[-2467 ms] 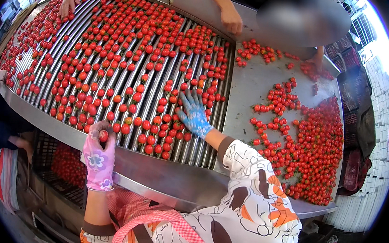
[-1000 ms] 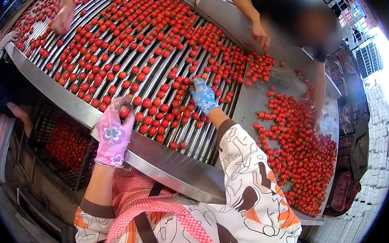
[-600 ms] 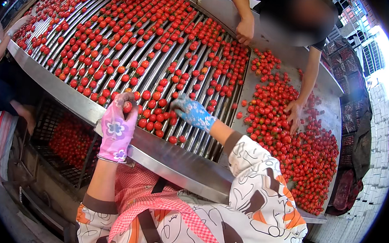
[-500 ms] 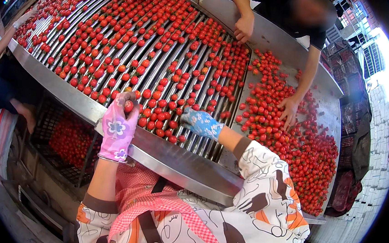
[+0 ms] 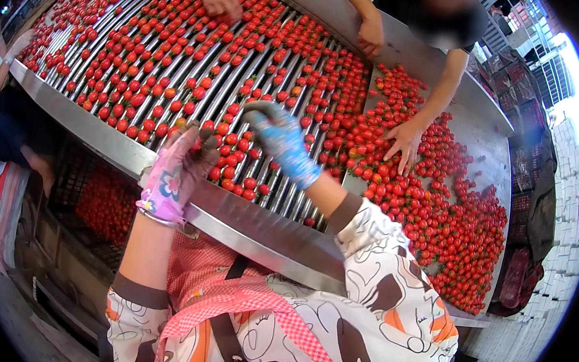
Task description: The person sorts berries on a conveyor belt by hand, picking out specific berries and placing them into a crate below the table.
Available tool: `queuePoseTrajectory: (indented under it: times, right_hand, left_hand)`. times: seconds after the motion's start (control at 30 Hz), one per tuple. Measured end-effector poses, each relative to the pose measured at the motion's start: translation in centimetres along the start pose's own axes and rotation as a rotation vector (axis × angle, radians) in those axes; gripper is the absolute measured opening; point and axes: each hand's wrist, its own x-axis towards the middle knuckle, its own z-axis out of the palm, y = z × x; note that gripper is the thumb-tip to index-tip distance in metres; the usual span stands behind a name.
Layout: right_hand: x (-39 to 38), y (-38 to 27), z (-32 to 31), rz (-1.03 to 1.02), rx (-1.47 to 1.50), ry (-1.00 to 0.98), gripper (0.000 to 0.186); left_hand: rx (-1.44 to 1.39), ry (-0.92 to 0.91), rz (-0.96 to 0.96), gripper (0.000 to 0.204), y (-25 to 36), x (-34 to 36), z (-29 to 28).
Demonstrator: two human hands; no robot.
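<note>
Over the near edge of the roller conveyor, my left hand (image 5: 173,175) wears a pink flowered glove with darkened fingertips. Its fingers are bent but apart, and no tomato shows between them. My right hand (image 5: 280,143), in a blue flowered glove, hangs above the rollers; motion smears its fingers, and what they may hold is hidden. Small red tomatoes (image 5: 235,156) lie on the metal rollers (image 5: 203,106) around and below both hands, some with green stems.
A thick heap of tomatoes (image 5: 436,220) covers a metal tray right of the rollers, where a co-worker's hand (image 5: 406,144) rests. Another person's hand (image 5: 221,0) is over the far rollers. A steel rim (image 5: 252,229) runs before me. Below left stands a dark crate (image 5: 75,184).
My right hand has moved up and left over the rollers. The tomato seen in my left hand is no longer visible there. The co-worker's hand on the heap has shifted left.
</note>
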Motion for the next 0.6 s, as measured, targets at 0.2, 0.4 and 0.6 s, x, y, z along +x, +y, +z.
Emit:
queuePoseTrajectory:
  times: [0.2, 0.4, 0.6]
  right_hand:
    - [-4.1, -2.1, 8.2, -0.762, -0.765, -0.247, 0.045]
    - [-2.1, 0.2, 2.2, -0.854, -0.646, -0.168, 0.047]
    - [-2.5, 13.5, -8.5, -0.301, -1.197, -0.153, 0.074]
  left_hand:
    - [-0.511, -0.454, -0.023, 0.028, -3.0, -0.4, -2.6]
    - [-0.619, -0.28, 0.029, 0.027, -0.7, -0.8, -4.1]
    - [-0.78, -0.39, 0.088, 0.028, 3.7, -6.1, -12.6]
